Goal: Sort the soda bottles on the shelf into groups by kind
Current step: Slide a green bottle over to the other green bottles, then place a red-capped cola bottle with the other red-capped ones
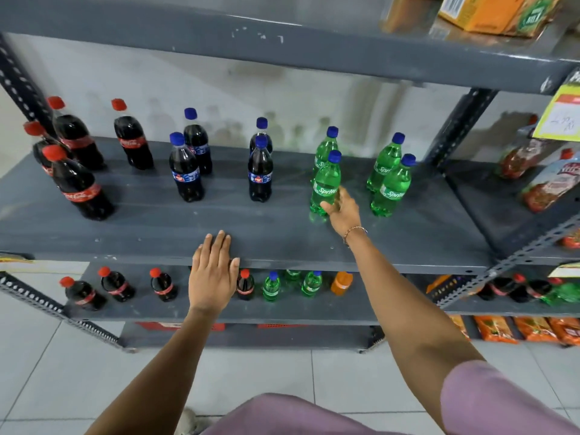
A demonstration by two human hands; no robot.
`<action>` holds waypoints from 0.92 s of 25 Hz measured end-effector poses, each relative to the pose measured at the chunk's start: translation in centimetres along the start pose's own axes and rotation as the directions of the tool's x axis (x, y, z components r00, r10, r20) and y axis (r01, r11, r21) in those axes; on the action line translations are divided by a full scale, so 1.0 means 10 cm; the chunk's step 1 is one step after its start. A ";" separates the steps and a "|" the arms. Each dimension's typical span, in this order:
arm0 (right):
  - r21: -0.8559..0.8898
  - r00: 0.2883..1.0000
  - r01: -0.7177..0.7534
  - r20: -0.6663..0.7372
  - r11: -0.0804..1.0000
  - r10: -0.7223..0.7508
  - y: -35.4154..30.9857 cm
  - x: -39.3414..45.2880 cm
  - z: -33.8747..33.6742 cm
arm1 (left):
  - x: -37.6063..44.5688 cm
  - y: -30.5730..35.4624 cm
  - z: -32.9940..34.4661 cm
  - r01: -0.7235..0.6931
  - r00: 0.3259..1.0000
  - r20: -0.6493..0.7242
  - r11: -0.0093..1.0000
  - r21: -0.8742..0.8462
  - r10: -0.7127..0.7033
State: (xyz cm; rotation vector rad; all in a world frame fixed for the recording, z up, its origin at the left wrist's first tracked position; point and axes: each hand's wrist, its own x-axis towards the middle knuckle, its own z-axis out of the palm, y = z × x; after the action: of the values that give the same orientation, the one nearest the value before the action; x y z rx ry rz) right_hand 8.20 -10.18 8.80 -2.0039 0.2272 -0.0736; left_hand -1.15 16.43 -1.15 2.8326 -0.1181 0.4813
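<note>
On the grey shelf (pixel 282 233) stand four green Sprite bottles (pixel 389 183) at the right, four dark blue-capped bottles (pixel 186 171) in the middle and four red-capped cola bottles (pixel 78 183) at the left. The right hand (pixel 343 210) grasps the front Sprite bottle (pixel 324 186) low on its side. The left hand (pixel 213 271) lies flat and empty on the shelf's front edge.

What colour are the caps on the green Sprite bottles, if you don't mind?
Blue, on all four green Sprite bottles; clearest in the head view.
</note>
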 end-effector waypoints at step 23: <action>-0.038 0.992 0.105 0.075 0.994 -0.102 -0.53 -0.85 1.78 | -0.15 -1.83 -0.63 0.106 0.994 0.008 0.992 0.064 -0.106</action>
State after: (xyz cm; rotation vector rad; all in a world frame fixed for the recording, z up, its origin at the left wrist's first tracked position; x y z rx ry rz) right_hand 3.33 9.54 6.34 -2.0554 0.0790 -0.0621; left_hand -2.24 35.79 -0.40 2.8850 0.0462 0.4540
